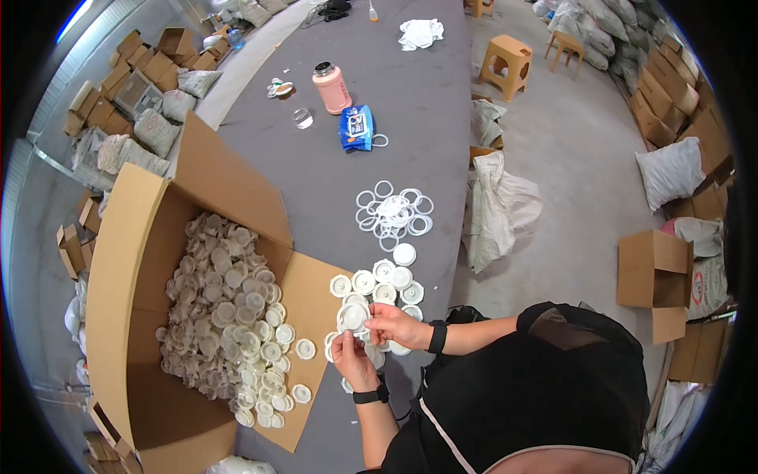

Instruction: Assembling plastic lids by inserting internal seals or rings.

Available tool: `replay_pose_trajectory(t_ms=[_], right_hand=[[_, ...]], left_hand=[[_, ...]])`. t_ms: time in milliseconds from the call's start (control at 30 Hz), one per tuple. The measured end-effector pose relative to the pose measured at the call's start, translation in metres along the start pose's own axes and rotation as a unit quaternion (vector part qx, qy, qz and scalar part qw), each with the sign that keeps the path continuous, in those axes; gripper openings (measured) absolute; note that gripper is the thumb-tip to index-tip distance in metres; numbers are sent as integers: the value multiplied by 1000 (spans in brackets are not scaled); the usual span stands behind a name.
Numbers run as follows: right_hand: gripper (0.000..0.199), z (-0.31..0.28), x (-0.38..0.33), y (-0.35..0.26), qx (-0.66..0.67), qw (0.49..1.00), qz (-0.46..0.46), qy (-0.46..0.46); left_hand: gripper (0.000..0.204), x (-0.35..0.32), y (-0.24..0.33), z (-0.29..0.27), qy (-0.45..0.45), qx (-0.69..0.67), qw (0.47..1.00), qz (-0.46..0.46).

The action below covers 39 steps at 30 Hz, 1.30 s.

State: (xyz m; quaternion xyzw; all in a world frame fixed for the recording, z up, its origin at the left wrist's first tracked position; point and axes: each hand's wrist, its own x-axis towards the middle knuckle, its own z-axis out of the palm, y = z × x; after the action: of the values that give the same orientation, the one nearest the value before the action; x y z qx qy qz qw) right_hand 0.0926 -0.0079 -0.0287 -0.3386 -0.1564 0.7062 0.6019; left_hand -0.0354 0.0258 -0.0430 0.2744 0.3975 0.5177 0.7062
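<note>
Hands meet over the near edge of the grey table (426, 103), just beside the flap of a big open cardboard box (118, 261) heaped with white plastic caps (229, 316). The right hand (397, 324) pinches one round white cap (353, 316) by its rim, thumb and fingertips closed on it. The left hand (353, 359) sits just under it with fingers curled in; it seems to be pressing a thin white ring onto the cap, though how much it holds I cannot tell from here.

Judging by its look, the cap is light, stiff moulded plastic, smooth enough to slip, so the rim is the sensible place to grip, leaving the face free. The rings look thin and floppy and probably want a gentle pinch by the edge rather than a pull.

More caps lie in a loose cluster (387, 280) on the table, touching the hands. A scatter of loose rings (392, 212) lies farther out. Beyond them stand a pink bottle (332, 87) and a blue packet (357, 126).
</note>
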Motion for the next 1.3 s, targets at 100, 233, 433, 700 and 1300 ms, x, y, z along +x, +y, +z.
replay_pose_trajectory(t_ms=[100, 233, 433, 700, 1300], right_hand=[[16, 19, -9, 8, -11, 1000, -6, -10], [12, 41, -19, 21, -8, 999, -33, 0], [16, 68, -34, 28, 69, 995, -72, -25], [26, 92, -59, 20, -16, 993, -83, -84], [29, 44, -20, 64, -226, 966, 128, 2]], left_hand=[[5, -19, 16, -1, 29, -25, 999, 3], [4, -35, 31, -13, 22, -68, 997, -15], [8, -59, 55, -13, -35, -115, 992, -25], [14, -88, 82, -2, -29, -69, 997, 36], [22, -45, 28, -93, 83, 23, 996, -15]])
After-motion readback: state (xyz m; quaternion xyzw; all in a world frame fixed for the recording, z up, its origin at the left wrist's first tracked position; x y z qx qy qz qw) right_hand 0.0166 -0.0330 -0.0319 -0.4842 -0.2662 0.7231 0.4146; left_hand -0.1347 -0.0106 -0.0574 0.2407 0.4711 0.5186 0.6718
